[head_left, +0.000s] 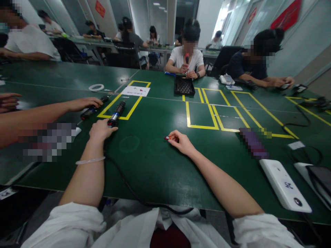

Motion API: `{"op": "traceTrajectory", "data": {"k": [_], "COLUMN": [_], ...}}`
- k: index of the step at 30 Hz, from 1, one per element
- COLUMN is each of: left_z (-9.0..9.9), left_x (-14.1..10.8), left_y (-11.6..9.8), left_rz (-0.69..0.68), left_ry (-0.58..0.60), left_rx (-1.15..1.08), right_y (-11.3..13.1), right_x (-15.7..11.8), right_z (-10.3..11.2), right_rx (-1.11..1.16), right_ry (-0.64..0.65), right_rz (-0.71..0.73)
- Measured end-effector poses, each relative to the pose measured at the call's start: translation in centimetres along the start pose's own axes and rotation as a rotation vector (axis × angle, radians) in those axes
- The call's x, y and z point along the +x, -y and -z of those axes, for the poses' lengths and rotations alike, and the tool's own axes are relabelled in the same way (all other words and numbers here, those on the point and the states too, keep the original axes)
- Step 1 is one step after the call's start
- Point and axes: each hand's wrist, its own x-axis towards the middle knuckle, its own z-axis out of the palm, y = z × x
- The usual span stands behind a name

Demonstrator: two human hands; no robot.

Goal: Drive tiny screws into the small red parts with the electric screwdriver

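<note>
My left hand [99,130] is closed around the near end of a black cylindrical tool [118,112] with a silver and blue band. The tool lies slanted on the green table, its far end reaching into a yellow-taped rectangle. Out over the middle of the table, my right hand [182,142] pinches a small red piece [167,138] between thumb and fingertips; its exact kind is too small to make out. Left of my left hand, a co-worker's hand [90,102] rests on a similar black tool [89,113].
A white paper sign [136,90] and a white ring [96,88] lie beyond my left hand. Across the table, a person works over a black tray [184,86]. At right are a phone [253,143] and a white power bank [284,184]. A black cable [124,179] runs near me.
</note>
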Motion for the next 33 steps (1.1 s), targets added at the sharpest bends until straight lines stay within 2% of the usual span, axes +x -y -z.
{"op": "traceTrajectory", "data": {"k": [8,15,25,29,33], "left_z": [-0.7,-1.3,-2.6,-3.0,-3.2], "left_x": [-0.1,-2.1,-7.2,-9.1,-10.4], "left_y": [-1.0,-4.6,-11.7,-13.5,-14.5], "left_rz": [-0.116,-0.221,-0.595,-0.759,-0.862], "left_ry": [-0.051,-0.087,-0.043,-0.009,0.054], "left_rx": [0.111,0.089,-0.033,-0.109,-0.169], "right_y": [-0.1,0.1,0.0,-0.1,0.0], "right_x": [0.0,0.1,0.2,0.2,0.2], "right_z": [-0.1,-0.1,-0.2,-0.2,-0.3], "right_rx": [-0.036,-0.043,-0.072,-0.137,-0.222], "right_ry": [0.007,0.006,0.016,0.013,0.01], "right_rz": [-0.012,-0.006,-0.002,0.005,-0.013]}}
